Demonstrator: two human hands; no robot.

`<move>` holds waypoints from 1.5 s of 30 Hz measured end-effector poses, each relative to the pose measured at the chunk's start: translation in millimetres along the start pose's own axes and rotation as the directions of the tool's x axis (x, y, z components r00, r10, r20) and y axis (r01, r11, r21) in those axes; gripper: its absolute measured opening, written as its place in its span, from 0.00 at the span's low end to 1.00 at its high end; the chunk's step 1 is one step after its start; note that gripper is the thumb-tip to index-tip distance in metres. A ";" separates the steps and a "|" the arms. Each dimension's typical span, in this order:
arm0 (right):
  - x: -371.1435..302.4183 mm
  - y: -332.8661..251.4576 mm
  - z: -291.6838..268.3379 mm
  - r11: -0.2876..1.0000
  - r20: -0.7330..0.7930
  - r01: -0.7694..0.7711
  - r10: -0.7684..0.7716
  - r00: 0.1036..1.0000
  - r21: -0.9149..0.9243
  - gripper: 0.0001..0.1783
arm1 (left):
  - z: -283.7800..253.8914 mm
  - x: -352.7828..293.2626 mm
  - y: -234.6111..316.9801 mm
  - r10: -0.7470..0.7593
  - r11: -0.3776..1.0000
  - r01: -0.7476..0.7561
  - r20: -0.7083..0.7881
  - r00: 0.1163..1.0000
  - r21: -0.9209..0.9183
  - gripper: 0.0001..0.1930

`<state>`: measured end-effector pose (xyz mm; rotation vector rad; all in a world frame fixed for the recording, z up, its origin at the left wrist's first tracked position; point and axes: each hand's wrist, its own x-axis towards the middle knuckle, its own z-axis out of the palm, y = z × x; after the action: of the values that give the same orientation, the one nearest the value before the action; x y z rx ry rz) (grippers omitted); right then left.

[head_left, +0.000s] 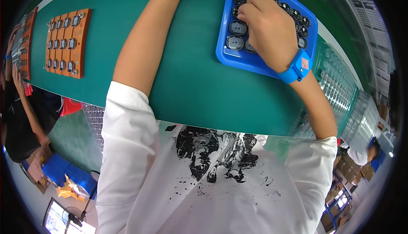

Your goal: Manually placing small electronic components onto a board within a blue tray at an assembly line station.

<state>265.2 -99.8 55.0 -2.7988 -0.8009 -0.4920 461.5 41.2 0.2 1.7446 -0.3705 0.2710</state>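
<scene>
The right hand (272, 32), a bright-blue band (298, 67) at its wrist, bends over the shallow blue plastic tray (250, 65), fingers among small rounded black-and-grey parts (235, 43) lying inside it. Whether it pinches 1 cannot be told; its own knuckles hide the fingertips. The parts look light, stiff and smooth, perhaps easily scratched, best held by 2 opposite edges. The left hand is cut off above, its grip unknown. Farther left, an orange flat board (84, 34) bears 12 similar-looking pieces.

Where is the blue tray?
In the head view, the blue tray is at the upper right on the green table, under the person's right hand.
</scene>
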 end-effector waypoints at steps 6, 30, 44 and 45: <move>-3.3 1.8 -12.6 0.986 0.036 -0.074 0.070 0.997 0.150 0.06 | 4.7 -0.9 1.6 -0.007 0.999 0.007 0.001 1.000 0.044 0.10; -3.8 9.6 -11.2 0.990 -0.048 -0.009 0.016 0.999 0.140 0.06 | 2.5 0.1 1.6 0.034 0.998 -0.034 0.009 0.999 0.056 0.10; 9.7 6.6 -13.6 0.988 0.064 0.148 -0.151 0.987 0.050 0.07 | 1.3 3.6 -2.0 0.056 0.997 -0.056 0.008 0.998 0.052 0.10; 9.0 6.2 -13.8 0.989 0.056 0.144 -0.146 0.988 0.039 0.07 | 1.7 5.2 -2.8 0.059 0.997 -0.059 0.009 0.998 0.053 0.10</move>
<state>272.1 -104.4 70.5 -2.7475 -1.0206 -0.4158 467.4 39.5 -0.7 1.7892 -0.4243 0.3193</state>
